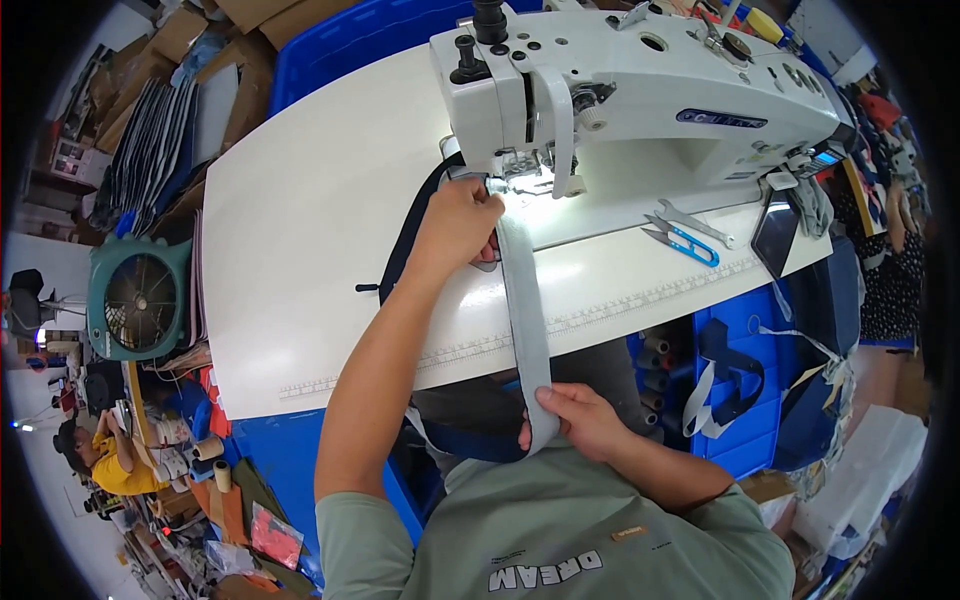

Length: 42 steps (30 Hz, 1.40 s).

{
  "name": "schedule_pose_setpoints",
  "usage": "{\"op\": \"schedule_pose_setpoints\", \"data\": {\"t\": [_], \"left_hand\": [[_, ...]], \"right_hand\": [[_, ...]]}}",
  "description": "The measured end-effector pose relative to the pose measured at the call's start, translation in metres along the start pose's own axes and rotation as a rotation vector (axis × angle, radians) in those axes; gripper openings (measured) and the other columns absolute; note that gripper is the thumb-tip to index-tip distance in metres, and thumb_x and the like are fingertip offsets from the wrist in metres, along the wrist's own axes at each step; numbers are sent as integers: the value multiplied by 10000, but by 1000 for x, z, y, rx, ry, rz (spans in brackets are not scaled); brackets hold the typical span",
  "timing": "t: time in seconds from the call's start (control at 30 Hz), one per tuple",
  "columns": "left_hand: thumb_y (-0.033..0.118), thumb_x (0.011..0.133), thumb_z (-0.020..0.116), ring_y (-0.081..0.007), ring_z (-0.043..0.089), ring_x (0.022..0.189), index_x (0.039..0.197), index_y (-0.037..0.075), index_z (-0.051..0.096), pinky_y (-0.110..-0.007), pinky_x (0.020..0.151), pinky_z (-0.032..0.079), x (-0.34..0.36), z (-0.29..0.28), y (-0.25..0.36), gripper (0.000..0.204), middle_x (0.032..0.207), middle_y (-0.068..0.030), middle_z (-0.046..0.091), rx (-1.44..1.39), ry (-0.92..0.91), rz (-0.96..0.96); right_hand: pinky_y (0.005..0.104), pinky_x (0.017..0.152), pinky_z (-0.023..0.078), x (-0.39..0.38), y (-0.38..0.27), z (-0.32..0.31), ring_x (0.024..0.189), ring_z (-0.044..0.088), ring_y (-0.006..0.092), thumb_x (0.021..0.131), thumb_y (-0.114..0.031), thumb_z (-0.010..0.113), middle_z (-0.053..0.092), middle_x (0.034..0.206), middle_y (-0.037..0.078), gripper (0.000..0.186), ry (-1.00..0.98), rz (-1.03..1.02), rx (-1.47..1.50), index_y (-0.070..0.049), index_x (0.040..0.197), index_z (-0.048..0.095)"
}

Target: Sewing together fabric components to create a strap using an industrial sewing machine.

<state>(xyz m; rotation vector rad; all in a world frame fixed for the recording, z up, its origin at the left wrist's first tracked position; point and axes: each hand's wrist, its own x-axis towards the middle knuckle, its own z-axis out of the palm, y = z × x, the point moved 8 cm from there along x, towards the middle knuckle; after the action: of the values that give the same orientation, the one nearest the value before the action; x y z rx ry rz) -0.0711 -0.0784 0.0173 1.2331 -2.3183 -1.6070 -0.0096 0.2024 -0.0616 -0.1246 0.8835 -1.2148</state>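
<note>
A long grey fabric strip (525, 300) runs from under the needle area of a white sewing machine (640, 125) down over the table's near edge to my lap. Beside the lit presser foot, my left hand (455, 230) is closed in a pinch at the strip's far end, its fingertips partly hidden. My right hand (580, 420) grips the strip lower down between thumb and fingers, close to my shirt. Left of my left hand, a dark band (408, 228) curves across the table from the presser foot. A navy part of the strip (485, 445) loops across my lap.
On the white table (290, 220), blue-handled thread snips (690, 248), a wrench (697, 222) and a phone (776, 234) lie to the right. A printed ruler (650, 302) follows the near edge. Blue bins (745, 400) stand lower right, a green fan (140, 300) left. Another person (115, 460) sits far left.
</note>
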Motion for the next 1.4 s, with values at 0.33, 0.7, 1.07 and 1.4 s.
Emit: {"op": "schedule_pose_setpoints", "data": {"t": [0.33,0.7,1.07,1.4], "left_hand": [[152,986,611,-179,655,464,799,-28,616,-317,482,529,4,-3,4,260,617,-100,655,8,47,38],[161,1017,599,-208,653,448,968,-81,684,-354,488,526,18,-2,9,261,628,-112,668,37,85,133],[174,1010,594,-237,665,463,977,-73,687,-386,514,538,27,-4,5,266,643,-132,678,75,115,181],[214,1039,546,-233,655,463,947,-52,651,-379,516,540,18,-3,7,301,601,-128,660,142,64,103]], "right_hand": [[384,900,577,-1,-5,6,902,733,252,1131,-339,469,751,965,175,403,0,-2,-34,28,1125,634],[382,884,579,2,-7,2,887,731,253,1124,-323,481,751,950,171,379,5,-12,-8,19,1109,646],[409,845,592,4,-8,-3,848,743,284,1112,-318,498,748,903,177,372,35,-11,3,13,1069,663],[373,853,585,6,-15,0,858,730,238,1120,-333,487,749,924,159,382,33,-71,-42,11,1081,649]]}}
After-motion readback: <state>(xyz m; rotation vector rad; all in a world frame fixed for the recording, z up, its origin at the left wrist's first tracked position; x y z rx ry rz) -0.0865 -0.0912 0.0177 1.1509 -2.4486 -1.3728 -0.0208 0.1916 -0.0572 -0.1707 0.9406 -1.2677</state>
